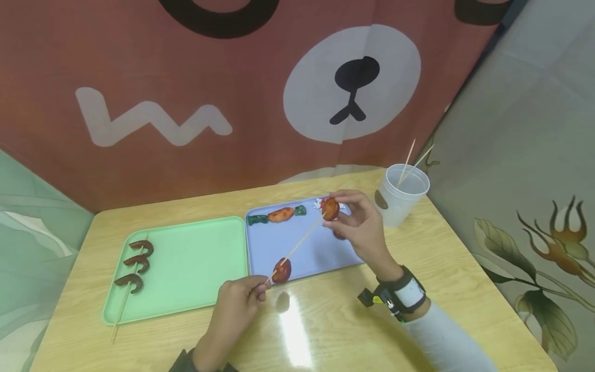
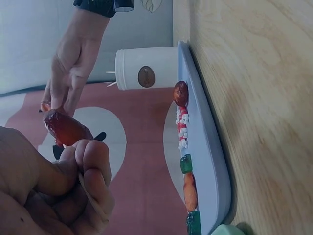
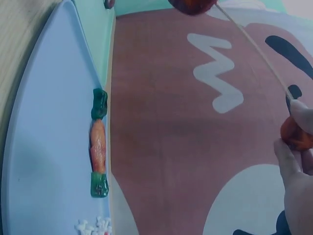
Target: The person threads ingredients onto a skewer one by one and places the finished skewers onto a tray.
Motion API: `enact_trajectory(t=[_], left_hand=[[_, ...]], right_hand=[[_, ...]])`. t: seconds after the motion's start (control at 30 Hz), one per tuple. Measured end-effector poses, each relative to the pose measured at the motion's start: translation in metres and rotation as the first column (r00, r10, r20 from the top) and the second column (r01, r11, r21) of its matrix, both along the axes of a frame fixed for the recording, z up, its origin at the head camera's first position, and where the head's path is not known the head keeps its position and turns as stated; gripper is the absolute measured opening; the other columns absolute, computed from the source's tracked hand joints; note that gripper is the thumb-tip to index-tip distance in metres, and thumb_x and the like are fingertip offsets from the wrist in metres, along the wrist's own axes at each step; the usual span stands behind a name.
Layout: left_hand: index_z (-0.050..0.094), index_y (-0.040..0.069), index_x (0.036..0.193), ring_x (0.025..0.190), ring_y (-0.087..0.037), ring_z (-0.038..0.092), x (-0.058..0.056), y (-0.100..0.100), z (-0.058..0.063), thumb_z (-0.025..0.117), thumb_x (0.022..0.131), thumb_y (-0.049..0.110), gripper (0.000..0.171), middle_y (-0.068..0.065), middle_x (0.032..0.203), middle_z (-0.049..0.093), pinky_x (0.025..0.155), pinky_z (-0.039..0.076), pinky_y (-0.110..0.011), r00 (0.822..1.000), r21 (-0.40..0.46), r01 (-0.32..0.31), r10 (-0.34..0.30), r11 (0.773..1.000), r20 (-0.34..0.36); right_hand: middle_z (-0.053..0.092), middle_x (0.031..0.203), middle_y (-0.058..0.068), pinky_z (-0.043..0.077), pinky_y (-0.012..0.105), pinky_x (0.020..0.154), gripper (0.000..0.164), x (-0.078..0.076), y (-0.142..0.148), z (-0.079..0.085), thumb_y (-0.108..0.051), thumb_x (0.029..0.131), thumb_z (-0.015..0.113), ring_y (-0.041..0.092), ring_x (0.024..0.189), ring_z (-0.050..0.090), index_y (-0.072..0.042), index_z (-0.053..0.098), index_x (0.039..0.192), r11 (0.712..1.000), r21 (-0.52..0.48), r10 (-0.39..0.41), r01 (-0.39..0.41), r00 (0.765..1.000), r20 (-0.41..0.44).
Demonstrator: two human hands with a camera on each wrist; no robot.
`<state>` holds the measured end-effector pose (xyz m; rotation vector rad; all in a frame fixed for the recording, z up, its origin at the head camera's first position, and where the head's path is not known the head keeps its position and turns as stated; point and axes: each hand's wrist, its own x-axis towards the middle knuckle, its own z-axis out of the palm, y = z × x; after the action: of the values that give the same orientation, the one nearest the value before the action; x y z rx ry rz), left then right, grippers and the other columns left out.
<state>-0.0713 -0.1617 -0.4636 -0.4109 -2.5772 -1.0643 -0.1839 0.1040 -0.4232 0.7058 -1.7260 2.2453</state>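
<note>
My left hand (image 1: 234, 305) pinches a thin wooden skewer (image 1: 304, 238) near its lower end, just below a glossy reddish-brown food piece (image 1: 281, 270) threaded on it. At the skewer's upper end my right hand (image 1: 360, 227) holds a second reddish-brown piece (image 1: 330, 208) between thumb and fingers, right at the tip. The skewer slants up to the right, above the front of the blue tray (image 1: 302, 253). In the left wrist view, the lower piece (image 2: 66, 128) shows close beyond the left fingers. The right wrist view has the skewer running to the right thumb and the piece (image 3: 295, 134).
The blue tray bears an orange piece (image 1: 281, 214) between two green ones, red-and-white pieces (image 2: 182, 127) and another reddish-brown piece (image 2: 181, 93). Left of it, a green tray (image 1: 195, 263) holds a skewer with three curled brown pieces (image 1: 137, 262). A cup (image 1: 403, 199) with skewers stands back right.
</note>
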Motion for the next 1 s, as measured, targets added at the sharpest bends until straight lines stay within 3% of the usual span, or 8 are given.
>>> enact_trajectory(t=[0.23, 0.37, 0.43, 0.53, 0.63, 0.77, 0.8, 1.0], left_hand=[[0.079, 0.000, 0.087, 0.062, -0.005, 0.068, 0.001, 0.002, -0.001, 0.077, 0.078, -0.013, 0.016, -0.005, 0.072, 0.076, 0.061, 0.060, -0.014, 1.000, 0.013, -0.010, 0.010, 1.000, -0.001], [0.079, 0.000, 0.085, 0.059, -0.001, 0.063, 0.003, 0.006, -0.002, 0.076, 0.079, -0.014, 0.017, -0.005, 0.070, 0.075, 0.056, 0.056, -0.013, 1.000, 0.078, 0.005, -0.007, 0.997, 0.029], [0.078, 0.001, 0.085, 0.059, 0.002, 0.059, 0.004, 0.009, -0.001, 0.075, 0.079, -0.015, 0.017, -0.004, 0.068, 0.074, 0.053, 0.053, -0.012, 0.999, 0.116, 0.013, -0.018, 0.993, 0.048], [0.078, 0.001, 0.082, 0.057, 0.005, 0.054, 0.004, 0.014, 0.003, 0.074, 0.079, -0.016, 0.017, 0.000, 0.064, 0.070, 0.048, 0.049, -0.010, 0.998, 0.152, 0.025, -0.032, 0.988, 0.049], [0.078, 0.002, 0.082, 0.056, 0.007, 0.053, 0.002, 0.018, 0.010, 0.073, 0.079, -0.017, 0.020, 0.003, 0.061, 0.067, 0.047, 0.049, -0.009, 0.999, 0.147, 0.029, -0.032, 0.989, 0.013], [0.077, 0.002, 0.082, 0.053, 0.006, 0.054, -0.001, 0.021, 0.020, 0.069, 0.081, -0.018, 0.022, 0.003, 0.061, 0.066, 0.046, 0.049, -0.010, 0.999, 0.151, 0.020, -0.024, 0.988, 0.024], [0.077, 0.002, 0.083, 0.053, 0.006, 0.054, -0.001, 0.021, 0.021, 0.069, 0.081, -0.018, 0.022, 0.003, 0.061, 0.066, 0.046, 0.050, -0.010, 0.999, 0.156, 0.015, -0.021, 0.988, 0.037], [0.077, 0.001, 0.083, 0.053, 0.004, 0.058, 0.002, 0.015, 0.020, 0.069, 0.078, -0.021, 0.024, 0.002, 0.062, 0.068, 0.047, 0.050, -0.008, 1.000, 0.137, -0.019, 0.018, 0.990, 0.015]], right_hand=[[0.063, 0.124, 0.004, 0.064, 0.033, 0.092, 0.048, 0.002, -0.009, -0.001, 0.030, 0.068, 0.076, 0.021, 0.121, 0.062, 0.008, 0.060, 0.108, 1.000, -0.002, -0.025, 0.025, 0.996, -0.087], [0.062, 0.123, 0.005, 0.063, 0.036, 0.093, 0.039, 0.005, -0.017, -0.009, 0.021, 0.073, 0.080, 0.022, 0.120, 0.064, 0.016, 0.058, 0.105, 0.996, 0.019, -0.077, 0.084, 0.967, -0.242], [0.062, 0.122, 0.006, 0.063, 0.036, 0.094, 0.035, 0.007, -0.022, -0.014, 0.013, 0.076, 0.082, 0.022, 0.120, 0.065, 0.017, 0.061, 0.104, 0.991, 0.014, -0.120, 0.133, 0.932, -0.342], [0.064, 0.118, 0.011, 0.063, 0.027, 0.090, 0.031, 0.011, -0.031, -0.021, 0.002, 0.081, 0.083, 0.018, 0.114, 0.067, 0.015, 0.065, 0.102, 0.975, 0.033, -0.178, 0.221, 0.854, -0.489], [0.066, 0.111, 0.017, 0.062, 0.021, 0.088, 0.025, 0.017, -0.042, -0.026, -0.002, 0.083, 0.083, 0.018, 0.106, 0.068, 0.009, 0.069, 0.102, 0.939, 0.088, -0.208, 0.334, 0.750, -0.627], [0.067, 0.105, 0.022, 0.060, 0.022, 0.092, 0.022, 0.021, -0.052, -0.030, -0.002, 0.083, 0.082, 0.025, 0.099, 0.067, 0.005, 0.072, 0.101, 0.896, 0.117, -0.221, 0.428, 0.661, -0.717], [0.067, 0.105, 0.022, 0.060, 0.023, 0.092, 0.021, 0.021, -0.053, -0.030, -0.002, 0.084, 0.082, 0.026, 0.098, 0.068, 0.005, 0.072, 0.101, 0.892, 0.118, -0.225, 0.436, 0.655, -0.721], [0.068, 0.111, 0.021, 0.061, 0.024, 0.094, 0.021, 0.023, -0.054, -0.030, -0.005, 0.090, 0.078, 0.025, 0.105, 0.068, 0.003, 0.073, 0.109, 0.901, 0.202, -0.140, 0.383, 0.699, -0.701]])
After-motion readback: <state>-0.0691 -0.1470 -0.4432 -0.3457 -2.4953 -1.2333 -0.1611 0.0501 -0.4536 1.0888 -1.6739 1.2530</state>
